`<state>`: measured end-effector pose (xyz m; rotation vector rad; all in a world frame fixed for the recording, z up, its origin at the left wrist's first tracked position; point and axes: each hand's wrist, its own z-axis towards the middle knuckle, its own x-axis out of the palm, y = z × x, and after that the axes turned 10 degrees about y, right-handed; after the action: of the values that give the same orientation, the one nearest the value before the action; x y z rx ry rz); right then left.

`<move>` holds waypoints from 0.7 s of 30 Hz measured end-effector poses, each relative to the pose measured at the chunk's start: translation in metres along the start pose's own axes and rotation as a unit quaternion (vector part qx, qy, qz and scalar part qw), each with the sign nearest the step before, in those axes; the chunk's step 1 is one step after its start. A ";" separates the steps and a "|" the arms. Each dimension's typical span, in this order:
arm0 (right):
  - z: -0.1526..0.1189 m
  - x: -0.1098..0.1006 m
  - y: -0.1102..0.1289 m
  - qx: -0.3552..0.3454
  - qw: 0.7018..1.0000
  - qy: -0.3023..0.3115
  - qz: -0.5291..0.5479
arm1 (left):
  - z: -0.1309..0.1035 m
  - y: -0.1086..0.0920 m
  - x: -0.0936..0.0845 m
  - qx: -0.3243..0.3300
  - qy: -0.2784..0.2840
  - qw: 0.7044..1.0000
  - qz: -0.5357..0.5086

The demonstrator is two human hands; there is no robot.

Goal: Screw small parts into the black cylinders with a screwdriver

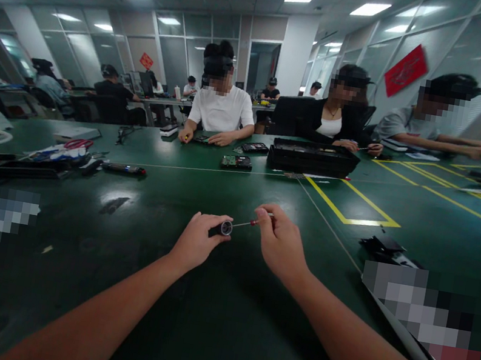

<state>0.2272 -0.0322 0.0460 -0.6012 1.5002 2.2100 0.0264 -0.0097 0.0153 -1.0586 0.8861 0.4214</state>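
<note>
Between thumb and fingers, my left hand (199, 238) grips a small black cylindrical part (225, 228) with a round, light-rimmed end facing me. I cannot make out its exact kind. My right hand (280, 236) is closed around the handle of a thin screwdriver (253, 223), which has a red collar and a slim metal shaft. The shaft points left, its tip at or just beside the cylinder; whether they touch is unclear. Both hands are above the green table (145, 305).
A black open housing (313, 157) and circuit-board parts (237, 161) lie ahead. A dark screwdriver-like tool (125, 169) and a cluttered pile (60, 155) are at left. Black equipment (388, 249) lies at right beyond yellow tape (344, 219). Several people sit across the table.
</note>
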 end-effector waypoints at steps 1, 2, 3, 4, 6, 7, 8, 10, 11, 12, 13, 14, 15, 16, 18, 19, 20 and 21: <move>0.000 0.000 0.000 -0.001 1.000 0.002 0.014 | 0.000 0.000 0.000 -0.001 0.000 1.000 0.000; 0.000 0.001 0.000 -0.001 0.999 0.003 0.032 | 0.000 0.001 0.000 -0.003 -0.001 1.000 -0.001; 0.001 0.002 -0.001 0.000 0.999 0.003 0.053 | 0.000 0.001 0.000 -0.008 -0.002 1.000 -0.003; 0.002 0.003 -0.002 0.000 0.997 0.002 0.075 | 0.000 0.001 0.000 -0.014 -0.004 1.000 -0.004; 0.004 0.006 -0.005 0.006 0.991 0.003 0.132 | 0.000 0.001 -0.001 -0.017 -0.005 1.000 -0.003; 0.006 0.007 -0.008 0.014 0.986 0.003 0.166 | 0.000 0.001 -0.001 -0.011 -0.006 1.000 0.004; 0.008 0.008 -0.012 0.028 0.979 0.004 0.203 | 0.001 0.001 -0.002 -0.002 -0.008 1.000 0.015; 0.012 0.010 -0.021 0.080 0.960 -0.032 0.266 | 0.002 0.001 -0.002 0.007 -0.014 0.999 0.037; 0.014 0.011 -0.026 0.098 0.955 -0.057 0.273 | 0.002 0.002 -0.001 0.004 -0.015 0.999 0.045; 0.015 0.011 -0.029 0.101 0.957 -0.076 0.259 | 0.003 0.003 -0.001 -0.001 -0.012 0.999 0.050; 0.016 0.011 -0.032 0.097 0.962 -0.083 0.243 | 0.003 0.004 0.000 -0.007 -0.006 0.999 0.052; 0.016 0.011 -0.033 0.091 0.965 -0.084 0.231 | 0.004 0.005 0.000 -0.009 0.002 0.999 0.053; 0.016 0.011 -0.034 0.082 0.968 -0.083 0.222 | 0.004 0.006 0.001 -0.007 0.009 0.998 0.055; 0.015 0.011 -0.033 0.073 0.971 -0.079 0.215 | 0.004 0.006 0.002 -0.003 0.013 0.998 0.057; 0.014 0.012 -0.029 0.055 0.973 -0.073 0.210 | 0.004 0.007 0.003 0.003 0.012 0.998 0.055; 0.013 0.013 -0.027 0.047 0.974 -0.071 0.208 | 0.004 0.007 0.003 0.003 0.010 0.999 0.052; 0.012 0.013 -0.026 0.042 0.976 -0.069 0.204 | 0.004 0.006 0.003 0.002 0.009 0.999 0.048; 0.012 0.013 -0.024 0.039 0.977 -0.068 0.199 | 0.004 0.006 0.003 0.000 0.009 0.999 0.043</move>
<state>0.2280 -0.0118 0.0237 -0.1249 1.7460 2.4056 0.0256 -0.0041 0.0105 -1.0287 0.9493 0.4851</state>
